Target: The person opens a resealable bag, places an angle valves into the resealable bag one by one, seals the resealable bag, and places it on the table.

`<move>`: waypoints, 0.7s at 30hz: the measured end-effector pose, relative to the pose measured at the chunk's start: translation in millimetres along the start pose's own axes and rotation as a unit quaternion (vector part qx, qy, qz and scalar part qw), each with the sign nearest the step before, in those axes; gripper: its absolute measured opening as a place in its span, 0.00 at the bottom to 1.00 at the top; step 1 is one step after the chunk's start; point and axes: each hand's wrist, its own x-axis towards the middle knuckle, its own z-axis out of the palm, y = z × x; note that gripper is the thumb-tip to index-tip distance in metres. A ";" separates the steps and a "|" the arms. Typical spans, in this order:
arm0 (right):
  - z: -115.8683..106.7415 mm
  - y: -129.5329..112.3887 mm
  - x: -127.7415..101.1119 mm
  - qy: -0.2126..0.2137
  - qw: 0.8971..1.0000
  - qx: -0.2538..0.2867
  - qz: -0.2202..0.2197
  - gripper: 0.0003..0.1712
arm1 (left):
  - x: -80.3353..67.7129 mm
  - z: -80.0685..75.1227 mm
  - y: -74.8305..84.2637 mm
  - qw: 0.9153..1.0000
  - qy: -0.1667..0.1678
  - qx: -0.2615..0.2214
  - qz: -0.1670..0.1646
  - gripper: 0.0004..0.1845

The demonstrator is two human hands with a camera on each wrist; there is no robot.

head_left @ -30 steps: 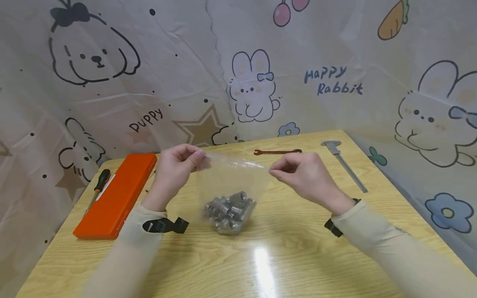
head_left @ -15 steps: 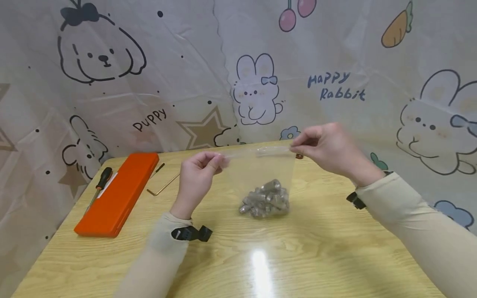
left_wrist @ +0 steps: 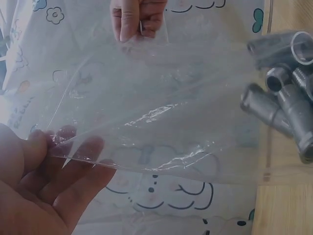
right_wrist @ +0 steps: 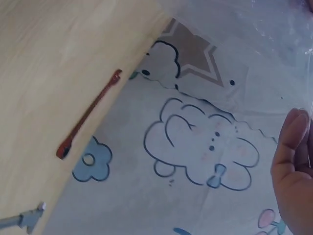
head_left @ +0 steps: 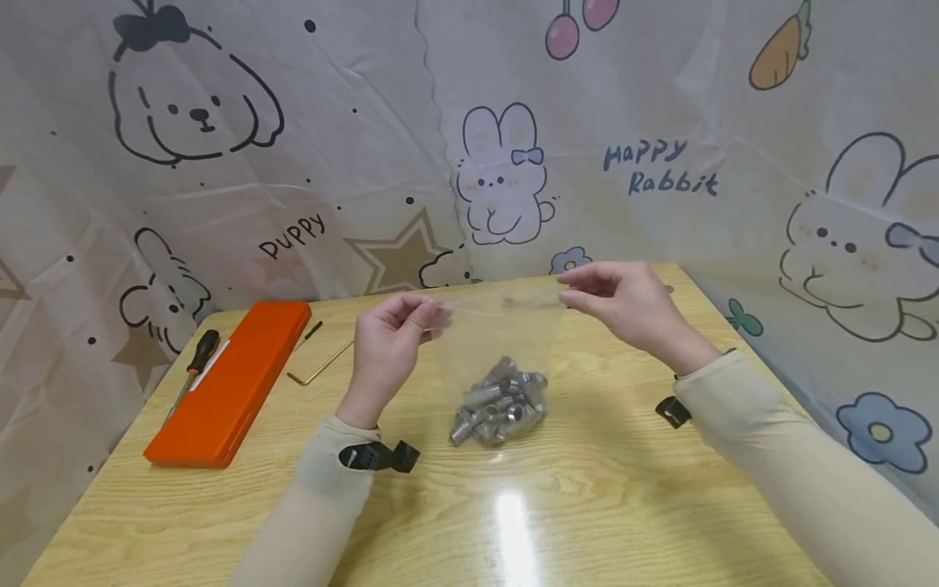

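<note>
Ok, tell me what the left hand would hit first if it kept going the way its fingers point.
Probably only the clear bag that the left hand already pinches; farther along comes the right hand, though depth is unclear.

Clear glossy plastic bag (head_left: 499,326) — shiny metal fittings (head_left: 499,403).

Caliper (right_wrist: 22,219): cut off by the frame's edge, only its jaw end showed.
My right hand (right_wrist: 293,171): mostly out of frame.

Clear bag (left_wrist: 161,122) is pinched at one corner by left hand (left_wrist: 44,186), opposite corner by right hand (left_wrist: 137,17); metal fittings (left_wrist: 283,98) are bunched inside.
</note>
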 end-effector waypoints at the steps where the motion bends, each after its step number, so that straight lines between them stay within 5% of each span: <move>1: 3.3 2.6 1.9 -0.013 1.000 -0.003 0.004 0.15 | 0.0 -0.5 0.9 1.000 0.000 0.002 -0.002 0.10; 6: 17.4 8.2 9.2 -0.034 0.998 0.036 0.033 0.15 | -0.7 -5.0 2.5 1.000 0.002 0.008 -0.013 0.09; 12: 15.6 -7.0 6.1 0.036 0.994 0.105 0.013 0.11 | 1.4 -15.5 0.8 0.999 0.033 0.006 0.004 0.11; 17: 11.1 -29.4 -5.1 0.077 0.993 0.089 -0.033 0.08 | 0.2 -20.3 2.4 0.998 0.058 -0.012 0.019 0.11; 21: 12.5 -31.0 -10.7 0.102 0.992 0.060 -0.043 0.05 | -1.6 -15.3 -6.4 0.998 0.060 -0.016 -0.001 0.11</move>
